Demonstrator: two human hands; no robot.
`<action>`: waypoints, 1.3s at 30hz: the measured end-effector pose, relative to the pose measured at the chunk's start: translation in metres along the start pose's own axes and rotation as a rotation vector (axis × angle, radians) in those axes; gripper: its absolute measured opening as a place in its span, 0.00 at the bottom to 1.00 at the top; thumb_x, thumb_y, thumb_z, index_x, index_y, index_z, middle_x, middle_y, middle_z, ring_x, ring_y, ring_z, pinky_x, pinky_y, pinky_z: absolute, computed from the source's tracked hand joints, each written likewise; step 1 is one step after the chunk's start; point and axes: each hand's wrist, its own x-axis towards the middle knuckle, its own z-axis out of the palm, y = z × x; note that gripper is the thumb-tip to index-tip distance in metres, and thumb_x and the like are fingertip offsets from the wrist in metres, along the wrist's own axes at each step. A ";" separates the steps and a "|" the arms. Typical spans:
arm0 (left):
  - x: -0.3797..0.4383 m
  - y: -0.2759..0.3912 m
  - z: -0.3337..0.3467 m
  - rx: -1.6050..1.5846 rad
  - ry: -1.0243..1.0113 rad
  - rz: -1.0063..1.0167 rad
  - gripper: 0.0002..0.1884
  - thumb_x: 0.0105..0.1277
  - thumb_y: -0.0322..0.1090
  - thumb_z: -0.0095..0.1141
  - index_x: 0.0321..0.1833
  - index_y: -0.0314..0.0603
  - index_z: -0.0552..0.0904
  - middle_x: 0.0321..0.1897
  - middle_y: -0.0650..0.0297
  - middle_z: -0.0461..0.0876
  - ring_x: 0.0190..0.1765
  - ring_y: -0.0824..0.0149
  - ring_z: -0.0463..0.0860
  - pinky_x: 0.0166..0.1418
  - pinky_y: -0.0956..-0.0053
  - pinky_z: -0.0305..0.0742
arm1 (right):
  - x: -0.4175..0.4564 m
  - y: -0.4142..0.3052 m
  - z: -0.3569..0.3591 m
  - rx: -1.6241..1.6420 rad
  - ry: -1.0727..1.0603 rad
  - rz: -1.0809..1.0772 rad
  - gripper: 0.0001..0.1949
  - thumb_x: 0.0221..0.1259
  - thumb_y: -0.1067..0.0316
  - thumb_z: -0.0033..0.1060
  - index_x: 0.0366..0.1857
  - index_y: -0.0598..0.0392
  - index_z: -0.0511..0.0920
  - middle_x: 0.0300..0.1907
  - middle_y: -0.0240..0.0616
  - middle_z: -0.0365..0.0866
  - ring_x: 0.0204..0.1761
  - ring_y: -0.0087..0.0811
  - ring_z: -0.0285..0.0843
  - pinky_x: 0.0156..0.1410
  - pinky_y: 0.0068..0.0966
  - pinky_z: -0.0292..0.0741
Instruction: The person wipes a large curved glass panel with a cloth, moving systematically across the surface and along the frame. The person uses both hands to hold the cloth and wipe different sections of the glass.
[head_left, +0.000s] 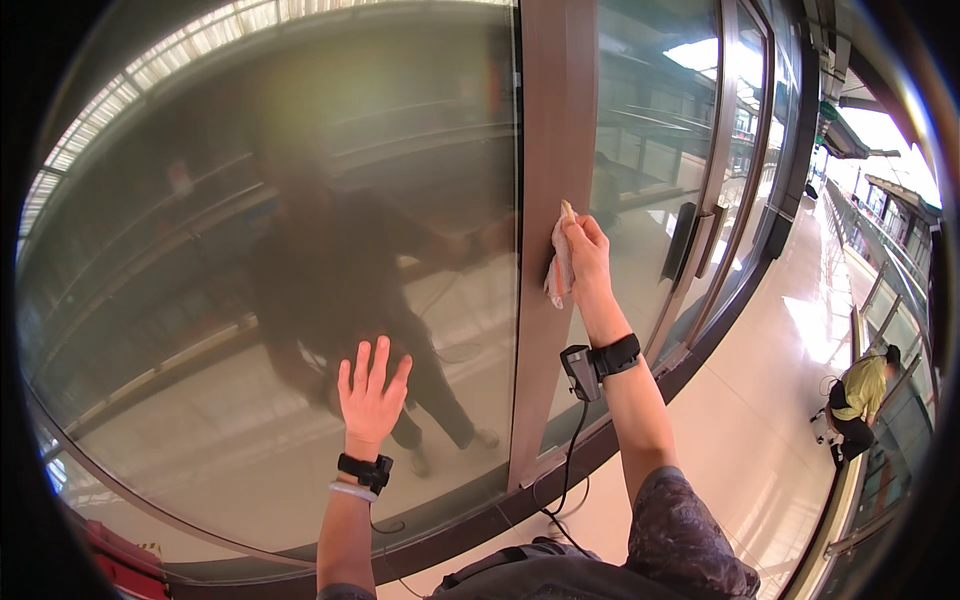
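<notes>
A brown metal door-frame post (555, 112) stands between a large glass pane (187, 315) on the left and glass door panels on the right. My right hand (589, 244) grips a crumpled whitish cloth (559, 262) with an orange stripe, held against the post. A black strap with a small grey device (583, 371) and a cable is on that wrist. My left hand (375, 390) is raised before the glass pane with fingers spread, holding nothing; whether its palm touches the glass I cannot tell. It wears a black strapped device (366, 471) and a pale bangle (352, 491).
Dark door handles (679, 241) stick out at the right. A dark sill (487, 525) runs along the glass foot. At the far right, a person in a yellow-green top (862, 386) is beside a glass railing (892, 322). A red object (124, 559) lies at lower left.
</notes>
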 end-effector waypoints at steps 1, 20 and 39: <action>0.000 0.001 0.000 0.005 -0.007 -0.001 0.14 0.62 0.34 0.63 0.49 0.65 0.83 0.71 0.63 0.74 0.72 0.55 0.73 0.73 0.53 0.63 | 0.003 -0.001 0.000 -0.033 0.012 -0.021 0.07 0.71 0.63 0.58 0.33 0.51 0.76 0.27 0.24 0.72 0.26 0.19 0.67 0.29 0.22 0.67; 0.049 0.135 0.039 -0.173 -0.004 -0.217 0.19 0.56 0.26 0.59 0.50 0.54 0.86 0.74 0.54 0.68 0.77 0.49 0.61 0.75 0.52 0.57 | -0.038 0.048 -0.006 -0.297 -0.110 -0.534 0.08 0.59 0.70 0.66 0.38 0.54 0.76 0.37 0.40 0.71 0.37 0.42 0.73 0.42 0.34 0.72; 0.121 0.149 0.078 0.099 0.188 -0.188 0.20 0.61 0.25 0.54 0.56 0.51 0.82 0.72 0.51 0.73 0.74 0.47 0.70 0.77 0.54 0.57 | -0.034 0.094 -0.024 -0.066 -0.372 -0.709 0.18 0.51 0.74 0.72 0.45 0.53 0.75 0.50 0.50 0.74 0.51 0.52 0.76 0.49 0.40 0.76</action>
